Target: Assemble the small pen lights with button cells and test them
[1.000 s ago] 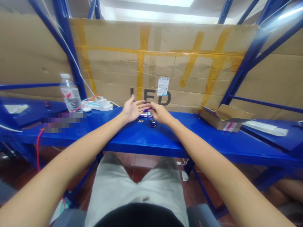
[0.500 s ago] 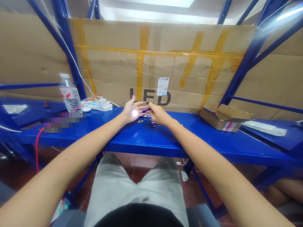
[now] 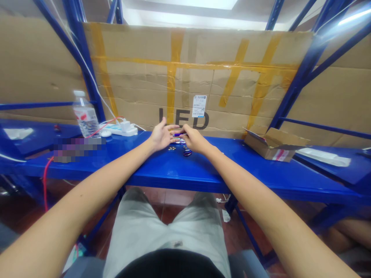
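My left hand [image 3: 161, 136] is held above the blue table with its palm turned up and its fingers spread. My right hand [image 3: 195, 139] is closed on a small purple flashlight [image 3: 177, 135], which points toward the left palm. No light spot shows on that palm. Below the hands lie several small shiny round pieces, like button cells [image 3: 172, 148]. More small purple and silver cylinders [image 3: 181, 141] lie just behind them, partly hidden by the fingers. Another dark purple piece [image 3: 187, 153] rests under my right hand.
A water bottle [image 3: 85, 114] and a white power strip [image 3: 123, 128] stand at the left back. An open cardboard box [image 3: 278, 144] sits on the right of the blue table [image 3: 174, 170]. A large taped carton [image 3: 139, 85] forms the back wall.
The bright light spot on my left palm has gone out. The purple flashlight in my right hand now shows more plainly; both hands have hardly moved.
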Available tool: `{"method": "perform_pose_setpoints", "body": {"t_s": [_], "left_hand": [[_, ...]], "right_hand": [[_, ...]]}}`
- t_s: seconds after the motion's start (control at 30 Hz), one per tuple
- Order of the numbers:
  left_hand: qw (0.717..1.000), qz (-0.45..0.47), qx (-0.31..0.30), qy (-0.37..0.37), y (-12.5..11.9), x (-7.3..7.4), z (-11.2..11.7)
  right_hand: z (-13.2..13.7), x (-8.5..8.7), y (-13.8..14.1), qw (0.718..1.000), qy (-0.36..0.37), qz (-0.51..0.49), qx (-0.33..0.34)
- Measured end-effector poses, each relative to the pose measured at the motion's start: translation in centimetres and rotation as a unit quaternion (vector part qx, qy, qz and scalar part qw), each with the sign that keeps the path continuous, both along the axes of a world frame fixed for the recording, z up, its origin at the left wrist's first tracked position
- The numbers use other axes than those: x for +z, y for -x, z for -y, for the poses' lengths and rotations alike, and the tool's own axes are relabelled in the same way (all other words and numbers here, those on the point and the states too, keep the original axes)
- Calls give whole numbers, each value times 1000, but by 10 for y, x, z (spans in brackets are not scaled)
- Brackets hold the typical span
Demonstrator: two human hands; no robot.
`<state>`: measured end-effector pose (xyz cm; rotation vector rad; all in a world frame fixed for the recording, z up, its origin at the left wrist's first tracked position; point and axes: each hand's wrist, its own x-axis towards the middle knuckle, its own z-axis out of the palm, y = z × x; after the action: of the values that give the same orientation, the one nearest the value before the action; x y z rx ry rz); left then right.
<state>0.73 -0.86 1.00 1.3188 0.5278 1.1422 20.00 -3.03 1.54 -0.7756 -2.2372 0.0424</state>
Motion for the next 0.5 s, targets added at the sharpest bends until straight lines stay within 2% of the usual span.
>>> {"method": "perform_pose_setpoints", "body": {"t_s": [0.5], "left_hand": [[1000,12,0,3,3,2,-1]], "right_hand": [[2,2,0,1000,7,-11,0]]}}
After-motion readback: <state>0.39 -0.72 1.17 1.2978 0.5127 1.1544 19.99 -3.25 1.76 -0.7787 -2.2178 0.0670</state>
